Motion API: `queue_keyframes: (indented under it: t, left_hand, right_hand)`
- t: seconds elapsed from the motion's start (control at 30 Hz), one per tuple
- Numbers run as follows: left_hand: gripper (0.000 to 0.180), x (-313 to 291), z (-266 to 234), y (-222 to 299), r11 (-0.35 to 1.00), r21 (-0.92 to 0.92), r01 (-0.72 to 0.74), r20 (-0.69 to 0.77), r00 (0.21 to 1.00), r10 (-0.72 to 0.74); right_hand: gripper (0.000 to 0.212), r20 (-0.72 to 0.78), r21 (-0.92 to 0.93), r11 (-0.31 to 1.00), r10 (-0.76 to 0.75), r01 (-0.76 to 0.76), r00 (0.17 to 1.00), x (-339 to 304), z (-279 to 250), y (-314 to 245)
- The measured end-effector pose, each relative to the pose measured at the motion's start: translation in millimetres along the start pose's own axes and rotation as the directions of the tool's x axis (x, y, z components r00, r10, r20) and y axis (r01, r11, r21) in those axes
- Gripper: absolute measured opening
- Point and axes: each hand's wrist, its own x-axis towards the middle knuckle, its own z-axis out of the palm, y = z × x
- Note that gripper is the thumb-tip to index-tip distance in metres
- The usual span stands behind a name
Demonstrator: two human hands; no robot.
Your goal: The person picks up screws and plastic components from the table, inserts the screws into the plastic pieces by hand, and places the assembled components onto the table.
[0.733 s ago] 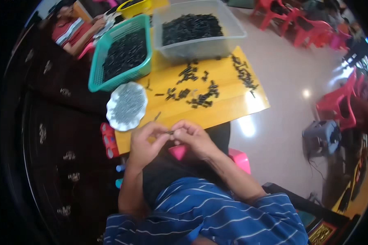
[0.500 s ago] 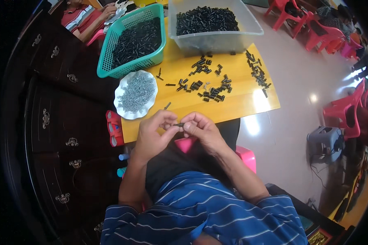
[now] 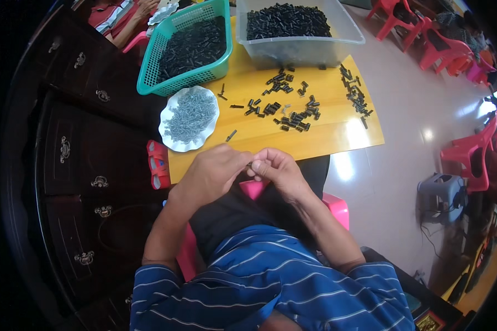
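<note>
My left hand and my right hand meet just past the table's near edge, above my lap. Between their fingertips is a small dark cylindrical piece, mostly hidden by the fingers. Both hands are closed, thumbs pinched against fingers. Beyond them on the yellow table lies a single dark thin piece. Several short black cylindrical pieces are scattered farther back. Left of these, a white wavy-rimmed plate holds a heap of small clear or silvery parts.
A green basket and a clear plastic tub, both full of black pieces, stand at the back. Longer black pieces lie along the right edge. Dark drawers stand at left. Another person's arm shows at far left.
My left hand has turned over so its back now faces up, covering more of the small piece. The table and its contents have shifted slightly up and right in view.
</note>
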Motion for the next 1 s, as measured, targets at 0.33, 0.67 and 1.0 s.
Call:
queue_keyframes:
  t: [0.33,0.67,1.0]
  left_hand:
    - [0.033,5,-4,-3,0.978,0.044,-0.203,0.142,0.971,0.195]
    - [0.049,9,-3,0,0.996,-0.048,0.076,0.019,0.997,-0.076]
    - [0.043,6,31,1,0.971,0.232,0.058,-0.17,0.985,-0.018]
  right_hand:
    - [0.013,0.055,0.136,0.986,0.09,-0.097,0.994,2,-9,9]
    - [0.017,0.065,0.254,0.961,0.094,-0.108,0.993,3,-6,3]
    - [0.016,0.057,0.356,0.931,0.065,-0.081,0.996,5,-6,10]
